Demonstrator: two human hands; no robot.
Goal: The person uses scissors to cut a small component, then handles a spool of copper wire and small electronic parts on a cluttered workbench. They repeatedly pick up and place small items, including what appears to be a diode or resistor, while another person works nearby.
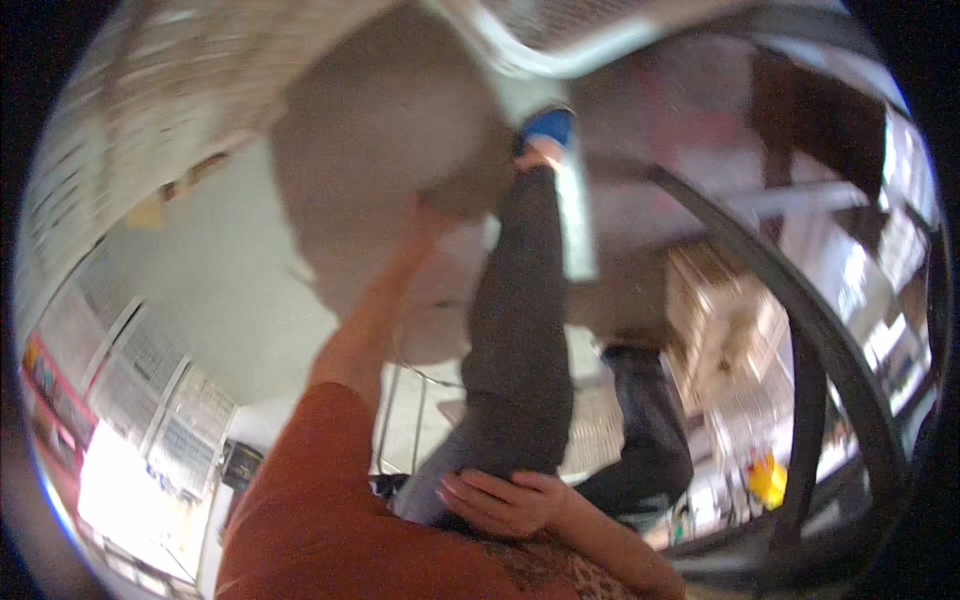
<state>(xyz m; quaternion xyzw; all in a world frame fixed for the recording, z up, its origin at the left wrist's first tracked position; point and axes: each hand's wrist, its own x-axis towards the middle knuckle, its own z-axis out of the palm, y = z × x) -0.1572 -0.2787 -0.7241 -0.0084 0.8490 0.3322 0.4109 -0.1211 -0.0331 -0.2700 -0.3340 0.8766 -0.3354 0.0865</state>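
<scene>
Motion smears much of the head view. My left arm reaches forward from a rust-red sleeve, and my left hand [432, 218] is against or just over a large brown sheet-like thing [390, 130]; its fingers are too blurred to read. My right hand [505, 500] lies on my thigh in dark grey trousers [520, 300], fingers stretched side by side, holding nothing. That leg extends forward to a foot in a blue shoe [548, 128], between the brown thing and a pale upright strip [575, 220]. My other leg [645, 430] is bent at the right.
A curved dark bar [760, 250] arches along the right side. Behind it stands a light wooden crate-like thing [715, 320], with a yellow object [768, 480] lower down. Pale louvred panels [150, 350] and a bright opening [120, 490] are at the left. Thin metal rods [418, 420] stand beside my leg.
</scene>
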